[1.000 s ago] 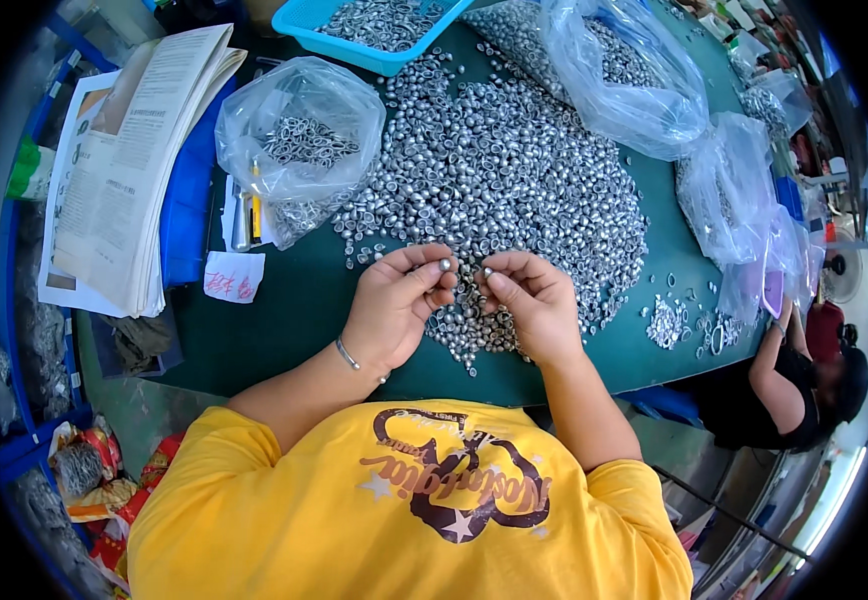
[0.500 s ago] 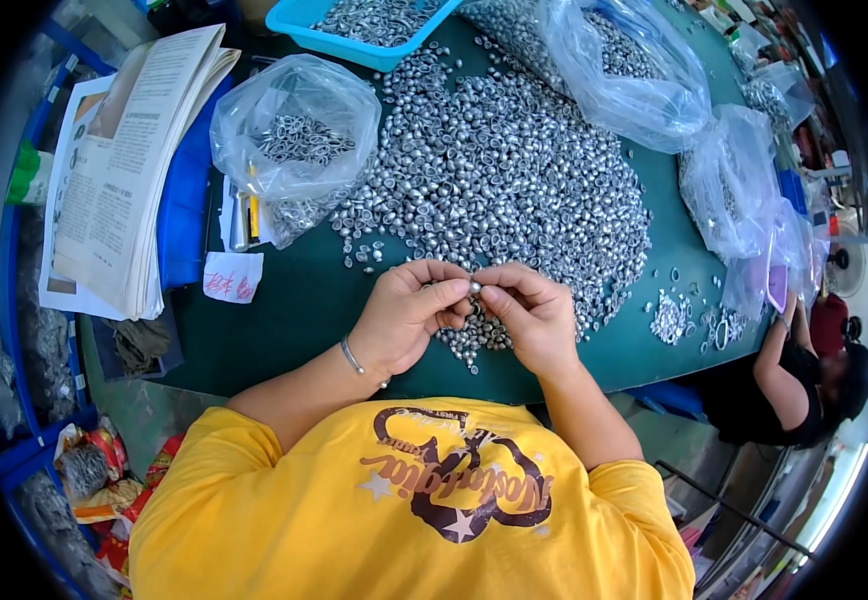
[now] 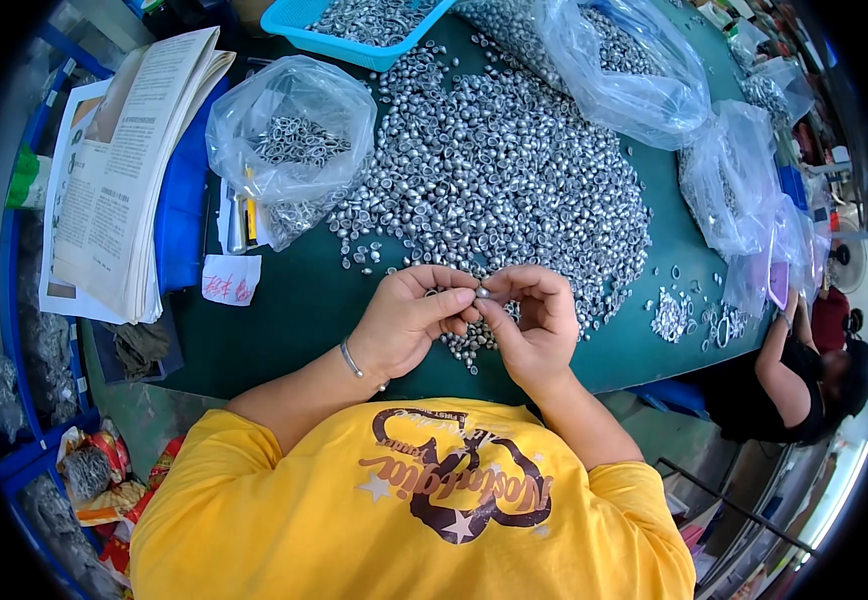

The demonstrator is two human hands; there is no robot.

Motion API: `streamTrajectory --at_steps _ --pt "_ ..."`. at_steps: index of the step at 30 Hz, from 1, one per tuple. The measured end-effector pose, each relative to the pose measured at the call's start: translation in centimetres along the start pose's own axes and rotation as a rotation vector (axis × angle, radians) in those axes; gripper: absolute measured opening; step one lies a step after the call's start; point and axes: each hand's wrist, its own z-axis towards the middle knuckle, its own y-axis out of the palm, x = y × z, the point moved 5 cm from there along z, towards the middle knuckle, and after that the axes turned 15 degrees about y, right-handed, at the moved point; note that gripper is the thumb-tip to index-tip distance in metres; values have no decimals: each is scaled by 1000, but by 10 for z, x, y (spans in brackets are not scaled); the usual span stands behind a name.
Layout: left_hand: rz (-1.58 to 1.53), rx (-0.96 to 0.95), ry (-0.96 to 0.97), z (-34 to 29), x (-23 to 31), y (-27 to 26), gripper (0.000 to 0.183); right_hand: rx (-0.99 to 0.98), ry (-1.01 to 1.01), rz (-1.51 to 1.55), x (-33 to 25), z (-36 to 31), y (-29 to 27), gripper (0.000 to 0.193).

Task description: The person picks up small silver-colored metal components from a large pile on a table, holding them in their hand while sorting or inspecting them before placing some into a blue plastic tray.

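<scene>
Between my fingertips is a small silver domed metal piece [image 3: 482, 292], pinched just above the near edge of a big pile of similar pieces [image 3: 504, 180]. My left hand [image 3: 404, 320] is closed, thumb and forefinger pressed together at the piece's left side. From the other side, the thumb and forefinger of my right hand [image 3: 534, 330] grip it too, with the other fingers curled. Exactly how each fingertip bears on the piece is too small to make out. Several loose domed pieces [image 3: 469, 352] lie under and between my hands.
On the green table [image 3: 294, 335] stand an open plastic bag of metal rings [image 3: 299, 140], a blue basket [image 3: 379, 55] and more plastic bags [image 3: 634, 75]. An open book [image 3: 134, 170] leans at left. Small rings [image 3: 672, 315] lie at right, near another person [image 3: 789, 385].
My right hand has turned slightly around the piece, its fingers more bent and raised. My left hand has barely moved. The piece stays between the fingertips.
</scene>
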Motion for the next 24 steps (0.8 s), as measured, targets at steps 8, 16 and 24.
streamTrajectory --at_steps 8,16,24 --pt "33 -30 -35 -1 -2 0 15 11 -66 -42 -2 -4 -2 31" --pt "-4 89 125 7 5 -11 14 108 -271 -672 -5 27 -16 13" --pt "-45 122 116 7 4 -10 12 83 -276 -877 10 49 -9 9"
